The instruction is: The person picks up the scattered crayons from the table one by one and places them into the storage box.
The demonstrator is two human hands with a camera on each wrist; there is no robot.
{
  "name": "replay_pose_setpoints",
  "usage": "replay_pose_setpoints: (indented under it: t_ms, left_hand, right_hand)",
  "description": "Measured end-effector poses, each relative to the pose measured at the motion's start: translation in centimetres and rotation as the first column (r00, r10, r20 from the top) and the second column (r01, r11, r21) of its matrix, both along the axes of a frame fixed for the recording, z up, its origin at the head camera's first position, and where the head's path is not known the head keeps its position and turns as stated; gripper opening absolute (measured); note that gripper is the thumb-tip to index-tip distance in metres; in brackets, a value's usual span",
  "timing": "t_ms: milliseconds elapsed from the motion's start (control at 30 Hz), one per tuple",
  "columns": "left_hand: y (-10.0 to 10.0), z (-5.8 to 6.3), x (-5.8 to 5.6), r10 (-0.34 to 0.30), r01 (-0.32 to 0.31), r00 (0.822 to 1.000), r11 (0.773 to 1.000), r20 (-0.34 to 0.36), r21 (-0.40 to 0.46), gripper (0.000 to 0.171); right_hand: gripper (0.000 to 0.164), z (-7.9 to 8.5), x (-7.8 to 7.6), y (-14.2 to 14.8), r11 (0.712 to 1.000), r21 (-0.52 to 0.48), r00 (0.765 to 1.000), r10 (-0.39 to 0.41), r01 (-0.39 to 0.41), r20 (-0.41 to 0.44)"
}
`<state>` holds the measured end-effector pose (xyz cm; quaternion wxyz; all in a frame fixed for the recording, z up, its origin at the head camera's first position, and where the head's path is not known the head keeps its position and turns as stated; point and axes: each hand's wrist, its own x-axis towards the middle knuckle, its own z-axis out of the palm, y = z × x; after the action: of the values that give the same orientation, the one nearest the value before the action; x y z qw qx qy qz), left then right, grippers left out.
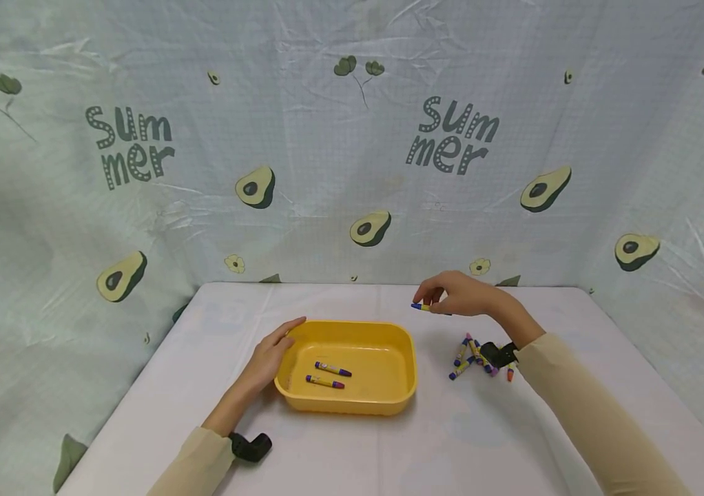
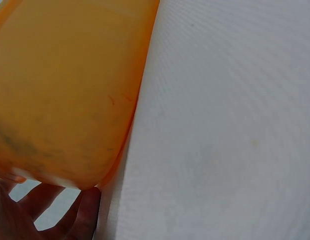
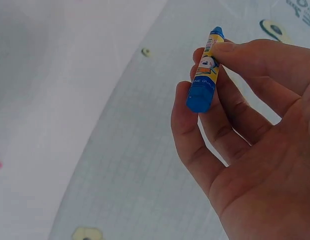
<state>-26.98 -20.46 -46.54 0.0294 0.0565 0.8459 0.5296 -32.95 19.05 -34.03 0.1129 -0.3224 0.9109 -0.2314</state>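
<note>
In the head view, my left hand [image 1: 267, 359] holds the left end of a yellow plastic tray [image 1: 352, 406], with its fingers by the far left corner. The left wrist view shows fingertips [image 2: 89, 205] against the tray wall [image 2: 70, 100]. Two crayons, one purple-tipped [image 1: 332, 369] and one with a reddish tip [image 1: 324, 381], lie inside the tray. Raised beyond the tray's far right corner, my right hand [image 1: 460, 295] pinches a blue crayon [image 3: 205, 72] with a yellow printed wrapper between thumb and fingers.
A loose pile of several crayons [image 1: 474, 355] lies on the white tabletop [image 1: 426, 448] right of the tray, partly under the right forearm. Behind the table hangs a sheet [image 1: 315, 138] printed with avocados. A black camera [image 1: 499, 354] sits on the right wrist.
</note>
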Motion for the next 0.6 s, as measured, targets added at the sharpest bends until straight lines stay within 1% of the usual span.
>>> replay_pose_setpoints:
  t_ms: [233, 467, 600]
  left_hand:
    - [0.0, -0.1, -0.1, -0.001, 0.0, 1.0, 1.0, -0.004, -0.001, 0.048]
    - [0.0, -0.2, -0.2, 0.004, -0.004, 1.0, 1.0, 0.0, 0.001, 0.048]
    - [0.0, -0.2, -0.2, 0.001, -0.001, 1.0, 1.0, -0.006, -0.005, 0.048]
  right_hand:
    - [0.024, 0.0, 0.0, -3.2, 0.997, -0.034, 0.997, 0.073, -0.073, -0.002]
    - [0.027, -0.1, -0.1, -6.6, 0.995, -0.023, 0.996, 0.094, -0.094, 0.008]
    - [0.026, -0.6, -0.1, -8.4, 0.993, -0.03, 0.993, 0.115, -0.115, 0.021]
